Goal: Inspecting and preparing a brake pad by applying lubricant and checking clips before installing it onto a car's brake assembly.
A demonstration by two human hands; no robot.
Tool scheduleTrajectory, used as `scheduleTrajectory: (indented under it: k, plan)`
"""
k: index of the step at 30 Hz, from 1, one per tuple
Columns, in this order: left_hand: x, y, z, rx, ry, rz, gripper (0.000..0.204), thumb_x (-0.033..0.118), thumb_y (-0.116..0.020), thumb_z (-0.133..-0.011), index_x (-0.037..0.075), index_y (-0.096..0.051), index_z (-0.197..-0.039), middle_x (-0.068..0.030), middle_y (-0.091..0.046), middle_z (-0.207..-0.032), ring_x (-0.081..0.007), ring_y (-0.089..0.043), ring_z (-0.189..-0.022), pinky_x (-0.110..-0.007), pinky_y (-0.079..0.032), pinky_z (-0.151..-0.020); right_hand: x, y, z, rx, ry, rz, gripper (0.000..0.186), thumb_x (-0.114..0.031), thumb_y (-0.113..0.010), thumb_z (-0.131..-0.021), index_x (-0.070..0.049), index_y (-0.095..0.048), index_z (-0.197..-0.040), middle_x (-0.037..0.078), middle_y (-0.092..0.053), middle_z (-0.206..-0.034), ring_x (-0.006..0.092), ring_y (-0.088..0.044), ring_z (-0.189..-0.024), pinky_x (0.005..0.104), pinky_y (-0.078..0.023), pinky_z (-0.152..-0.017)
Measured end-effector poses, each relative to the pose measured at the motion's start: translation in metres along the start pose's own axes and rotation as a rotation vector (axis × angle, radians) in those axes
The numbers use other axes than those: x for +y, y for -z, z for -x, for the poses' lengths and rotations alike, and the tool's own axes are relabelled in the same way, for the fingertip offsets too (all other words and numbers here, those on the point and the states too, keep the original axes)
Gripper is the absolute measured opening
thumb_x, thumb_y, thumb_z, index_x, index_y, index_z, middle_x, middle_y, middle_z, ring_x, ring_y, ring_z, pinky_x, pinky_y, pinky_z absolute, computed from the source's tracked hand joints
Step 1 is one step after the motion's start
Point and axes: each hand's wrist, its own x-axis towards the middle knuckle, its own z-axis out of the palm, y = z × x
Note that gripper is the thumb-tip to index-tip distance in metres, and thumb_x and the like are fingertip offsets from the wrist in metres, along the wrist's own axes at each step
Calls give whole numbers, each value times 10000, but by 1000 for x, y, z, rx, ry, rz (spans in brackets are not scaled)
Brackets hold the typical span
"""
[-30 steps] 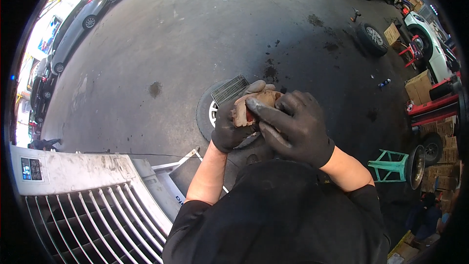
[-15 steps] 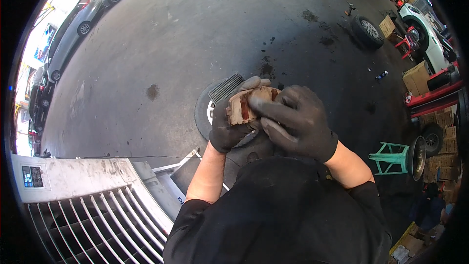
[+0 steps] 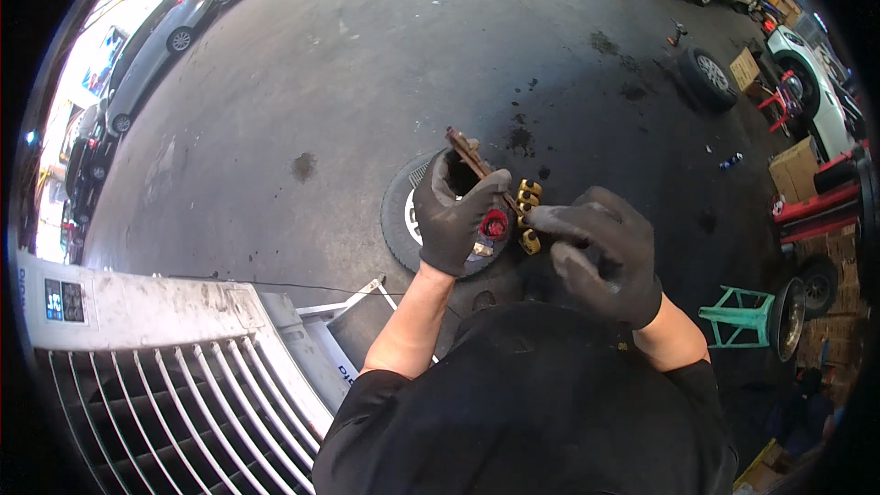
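Head view: I look down past two gloved hands to a flat-lying wheel with a black tyre point(image 3: 394, 227) on the grey concrete floor point(image 3: 312, 92).
Thin, rust-brown, brake-pad-like plate point(image 3: 471, 159): raised between my camera and the wheel, tilted and nearly edge-on, its upper end pointing away and leftward, its lower end toward the right hand.
Left hand in a dark grey glove point(image 3: 456, 225): closed on the plate, thumb on one side, fingers going round the other.
Right hand in a matching dark glove point(image 3: 607, 255): half open, fingers loosely bent, index finger stretched toward the plate's lower end. I see nothing in its grasp; whether that fingertip touches the plate, I cannot tell.
Wheel-top items: a round, bright red, tub-like container point(image 3: 494, 225) shows beside the left hand; its inside is too blurred for me to read.
Yellow-and-black blocky pieces point(image 3: 529, 194): near the tyre's right edge.
Done on the plate: by my reading, the pick-up is complete and one hand has it securely.
Left on the plate: it is not yet set down or fitted to anything. Its broad faces are turned from me, so I cannot judge how much surface has been worked.
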Motion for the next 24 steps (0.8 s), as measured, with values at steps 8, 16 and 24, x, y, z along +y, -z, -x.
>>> scheduleTrajectory:
  k: [8,16,24]
  plan:
    - [-9,27,2,143,-438,-786,448,267,-946,-738,14,-686,-1001,-41,-733,-833,-112,-675,-742,-284,-540,-664,-1,-5,12,-69,-264,-80,384,-15,-678,-828,5,-723,-1208,90,-637,-850,156,-573,-712,322,-462,-660]
    - [-45,76,-23,12,116,49,314,288,-722,-960,11,-668,-1098,-41,-665,-921,-121,-637,-847,-268,-504,-785,49,-26,8,-34,-584,-311,354,-132,-667,-971,2,-677,-1299,91,-704,-1133,128,-629,-1001,304,-505,-911]
    - [-199,178,-6,375,448,583,439,494,-565,-1053,66,-636,-1120,-92,-708,-1040,-219,-685,-937,-316,-512,-772,167,-86,67,-266,-1005,-296,387,-170,-671,-990,-3,-643,-1338,101,-700,-1229,119,-626,-1097,299,-494,-959]
